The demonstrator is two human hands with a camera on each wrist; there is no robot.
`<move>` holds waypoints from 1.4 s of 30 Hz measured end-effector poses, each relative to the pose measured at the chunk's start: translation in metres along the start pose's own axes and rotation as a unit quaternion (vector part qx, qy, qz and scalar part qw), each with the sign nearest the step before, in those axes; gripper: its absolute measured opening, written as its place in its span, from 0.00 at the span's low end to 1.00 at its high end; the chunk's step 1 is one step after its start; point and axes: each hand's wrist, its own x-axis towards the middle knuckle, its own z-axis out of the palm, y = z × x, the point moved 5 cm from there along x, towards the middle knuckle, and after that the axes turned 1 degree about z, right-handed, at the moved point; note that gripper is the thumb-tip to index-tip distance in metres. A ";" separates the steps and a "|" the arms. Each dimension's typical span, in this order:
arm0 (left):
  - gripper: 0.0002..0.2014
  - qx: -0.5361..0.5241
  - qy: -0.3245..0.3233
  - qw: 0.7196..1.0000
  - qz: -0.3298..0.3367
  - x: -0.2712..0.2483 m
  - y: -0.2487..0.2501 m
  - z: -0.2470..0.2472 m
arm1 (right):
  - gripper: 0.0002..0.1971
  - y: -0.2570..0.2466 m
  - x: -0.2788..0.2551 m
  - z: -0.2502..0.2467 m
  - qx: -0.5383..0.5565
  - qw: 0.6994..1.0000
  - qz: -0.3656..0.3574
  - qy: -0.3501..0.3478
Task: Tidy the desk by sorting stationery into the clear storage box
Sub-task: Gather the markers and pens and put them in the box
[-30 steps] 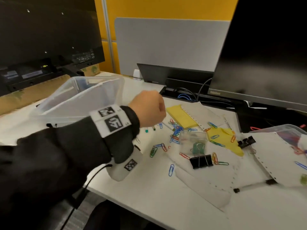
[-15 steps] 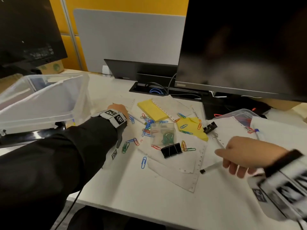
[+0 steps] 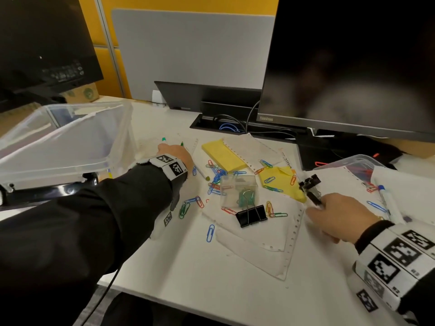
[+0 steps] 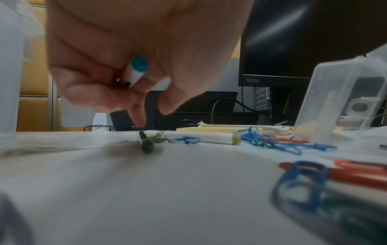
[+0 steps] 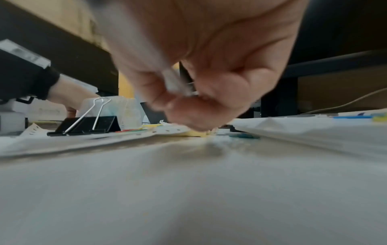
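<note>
The clear storage box (image 3: 70, 147) stands tilted at the desk's left. Just right of it my left hand (image 3: 175, 153) is low over the desk and grips a white pen with a teal cap (image 4: 137, 68). Its fingertips (image 4: 139, 116) hover over a dark green pen (image 4: 146, 143) lying on the desk. At the right, my right hand (image 3: 335, 215) curls its fingers round a white marker with a black tip (image 3: 314, 198), close to the desk beside a small black clip (image 3: 309, 181). The right wrist view shows the marker (image 5: 175, 82) blurred between the fingers.
Coloured paper clips (image 3: 215, 177), a small clear case (image 3: 237, 188), a large black binder clip (image 3: 251, 215), yellow sticky notes (image 3: 223, 153) and perforated paper sheets (image 3: 259, 245) lie between my hands. A monitor (image 3: 353, 67) stands behind. A plastic bag (image 3: 353, 164) and a blue pen (image 3: 387, 200) lie far right.
My left hand has dropped from in front of the box to the desk beside it. My right hand has come into view and closed on the marker.
</note>
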 end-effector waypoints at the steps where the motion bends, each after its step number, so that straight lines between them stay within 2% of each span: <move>1: 0.18 -0.015 -0.011 1.000 0.005 0.000 0.000 0.001 | 0.16 -0.001 0.001 -0.001 0.020 1.000 0.001 0.015; 4: 0.21 -0.058 -0.039 0.997 0.017 -0.003 0.000 0.005 | 0.15 -0.004 0.001 -0.004 0.042 0.998 -0.004 0.049; 11: 0.19 -0.050 -0.057 0.997 0.015 -0.002 0.008 0.003 | 0.13 -0.001 0.003 -0.012 0.060 0.991 -0.010 0.117; 16: 0.18 -0.054 -0.018 0.998 0.008 -0.002 0.006 0.000 | 0.14 0.001 0.005 -0.013 0.042 0.992 0.004 0.122; 20: 0.19 -0.059 0.012 0.998 0.003 0.004 0.008 -0.003 | 0.19 0.009 0.002 -0.025 0.018 0.989 0.036 0.146; 22: 0.18 -0.049 0.019 0.998 0.018 0.005 0.012 -0.004 | 0.20 0.016 0.004 -0.030 0.011 0.988 0.068 0.139; 25: 0.16 -0.059 0.010 0.998 -0.003 0.005 0.008 -0.004 | 0.19 0.029 0.007 -0.036 0.001 0.985 0.123 0.125; 27: 0.16 -0.094 0.026 0.995 -0.010 0.004 0.008 -0.007 | 0.19 0.037 0.011 -0.038 -0.012 0.982 0.150 0.116; 32: 0.14 -0.166 0.067 0.983 -0.034 0.005 0.009 -0.010 | 0.19 0.053 0.027 -0.039 -0.105 0.976 0.176 0.072; 37: 0.16 -0.156 0.050 0.986 -0.013 0.010 0.018 -0.006 | 0.15 0.067 0.038 -0.038 -0.111 0.976 0.176 0.067; 42: 0.18 -0.086 -0.022 0.996 0.010 0.014 0.022 0.004 | 0.15 0.072 0.043 -0.039 -0.105 0.976 0.177 0.065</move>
